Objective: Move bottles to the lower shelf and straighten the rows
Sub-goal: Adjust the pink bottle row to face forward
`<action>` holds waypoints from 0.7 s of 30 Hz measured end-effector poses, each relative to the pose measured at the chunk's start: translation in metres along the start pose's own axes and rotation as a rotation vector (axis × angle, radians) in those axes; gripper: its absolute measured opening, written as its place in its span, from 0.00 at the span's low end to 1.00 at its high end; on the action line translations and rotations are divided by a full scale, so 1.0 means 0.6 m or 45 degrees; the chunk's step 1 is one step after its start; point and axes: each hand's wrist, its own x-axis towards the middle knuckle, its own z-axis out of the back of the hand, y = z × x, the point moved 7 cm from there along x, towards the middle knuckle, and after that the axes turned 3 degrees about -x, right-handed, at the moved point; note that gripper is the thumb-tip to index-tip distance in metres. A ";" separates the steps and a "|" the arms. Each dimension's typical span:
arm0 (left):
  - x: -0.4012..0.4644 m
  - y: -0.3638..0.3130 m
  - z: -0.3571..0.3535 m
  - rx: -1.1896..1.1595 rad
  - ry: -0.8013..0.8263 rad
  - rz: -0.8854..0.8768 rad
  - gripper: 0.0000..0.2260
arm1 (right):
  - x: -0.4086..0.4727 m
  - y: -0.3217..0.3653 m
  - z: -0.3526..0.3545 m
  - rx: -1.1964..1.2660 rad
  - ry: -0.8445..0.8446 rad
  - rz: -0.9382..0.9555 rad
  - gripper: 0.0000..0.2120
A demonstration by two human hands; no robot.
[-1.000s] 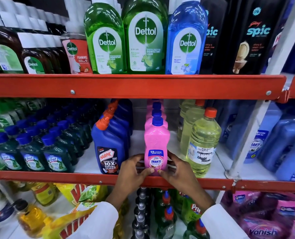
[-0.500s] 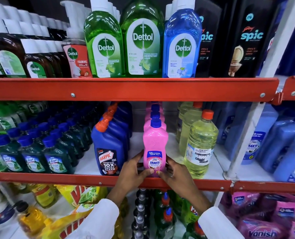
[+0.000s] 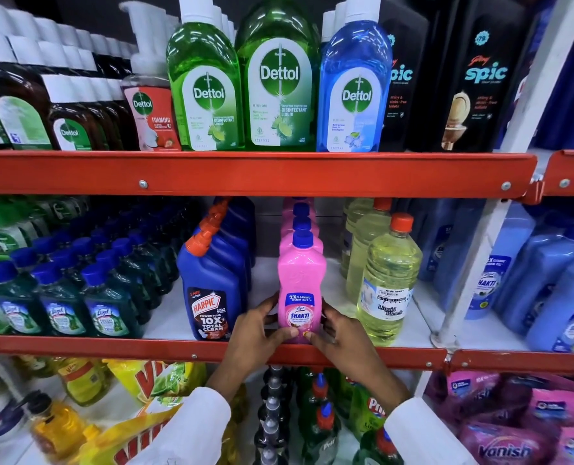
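Pink bottle (image 3: pixel 300 290) upright at shelf (image 3: pixel 178 350) front | left hand (image 3: pixel 257 333), right hand (image 3: pixel 337 333) cupped around its base, gripping

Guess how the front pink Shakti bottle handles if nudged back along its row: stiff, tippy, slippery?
The pink Shakti bottle looks like rigid opaque plastic, so probably stiff under the left hand and right hand. It is tall and narrow, so a high push may tip it into the pink bottles behind; low contact seems safer. The glossy surface may be somewhat slippery.
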 end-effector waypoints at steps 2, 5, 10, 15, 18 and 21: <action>-0.009 0.003 0.006 -0.089 -0.086 0.037 0.38 | -0.010 0.004 0.004 0.028 0.001 0.008 0.33; -0.046 -0.015 0.021 -0.102 -0.427 -0.009 0.28 | -0.053 -0.005 0.031 0.147 -0.133 0.003 0.29; -0.098 -0.109 -0.039 0.028 -0.562 -0.462 0.09 | -0.149 -0.060 0.149 0.079 -0.718 -0.031 0.22; -0.053 -0.144 -0.153 0.023 -0.230 -0.363 0.14 | -0.127 -0.129 0.212 -0.021 -0.688 -0.204 0.22; -0.023 -0.126 -0.176 0.052 -0.147 -0.232 0.27 | -0.078 -0.128 0.179 -0.094 -0.338 -0.116 0.31; 0.000 -0.136 -0.195 0.002 -0.107 -0.126 0.31 | -0.055 -0.126 0.179 -0.211 -0.199 -0.054 0.32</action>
